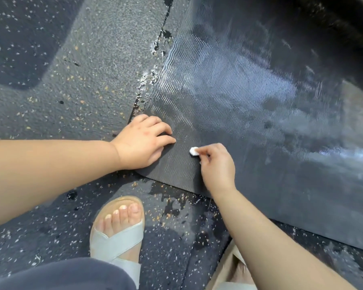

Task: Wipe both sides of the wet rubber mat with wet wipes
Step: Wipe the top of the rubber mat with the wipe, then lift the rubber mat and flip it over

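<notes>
Rubber mat [249, 105] lies flat on the speckled floor [82, 76], ribbed face up and glossy wet; left hand [142, 143] is spread, pressing its near corner. Right hand [216, 164] pinches a small balled wet wipe [193, 151] touching the mat. Risks: tiny wad likely misses areas or slips out; floor grit may transfer when flipped.

Daylight glares off the wet mat [249, 97]; right edge smears with blur.
</notes>
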`<state>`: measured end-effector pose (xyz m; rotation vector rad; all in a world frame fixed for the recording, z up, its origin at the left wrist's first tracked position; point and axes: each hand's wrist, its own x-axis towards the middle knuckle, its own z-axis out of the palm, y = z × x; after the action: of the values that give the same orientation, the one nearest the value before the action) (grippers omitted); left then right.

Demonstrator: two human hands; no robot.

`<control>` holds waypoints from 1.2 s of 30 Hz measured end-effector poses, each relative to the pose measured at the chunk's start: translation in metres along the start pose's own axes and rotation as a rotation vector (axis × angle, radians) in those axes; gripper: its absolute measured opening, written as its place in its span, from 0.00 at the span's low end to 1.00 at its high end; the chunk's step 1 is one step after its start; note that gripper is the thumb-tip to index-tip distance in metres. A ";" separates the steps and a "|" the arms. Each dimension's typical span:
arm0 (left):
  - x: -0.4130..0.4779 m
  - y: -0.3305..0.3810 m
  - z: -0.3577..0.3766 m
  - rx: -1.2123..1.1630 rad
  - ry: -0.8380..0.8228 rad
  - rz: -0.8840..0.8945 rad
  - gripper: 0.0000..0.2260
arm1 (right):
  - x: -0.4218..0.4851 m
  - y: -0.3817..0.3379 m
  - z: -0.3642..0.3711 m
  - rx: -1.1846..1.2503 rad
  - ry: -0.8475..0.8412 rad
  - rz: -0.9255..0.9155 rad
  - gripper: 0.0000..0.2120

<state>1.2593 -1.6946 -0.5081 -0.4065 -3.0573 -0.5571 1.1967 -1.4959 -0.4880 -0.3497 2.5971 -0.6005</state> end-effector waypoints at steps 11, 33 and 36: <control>-0.002 0.041 -0.011 -0.716 -0.039 -0.532 0.21 | 0.003 -0.059 -0.001 1.215 -0.177 0.403 0.07; -0.004 -0.030 -0.030 -0.279 0.107 -0.979 0.15 | 0.048 -0.081 0.034 0.056 -0.230 -0.149 0.10; 0.010 -0.004 -0.017 -0.466 -0.099 -1.138 0.19 | 0.044 -0.074 0.031 0.168 -0.193 -0.150 0.08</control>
<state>1.2474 -1.7019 -0.4932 1.4297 -2.9101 -1.2475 1.1840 -1.5864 -0.4944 -0.5233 2.3322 -0.7897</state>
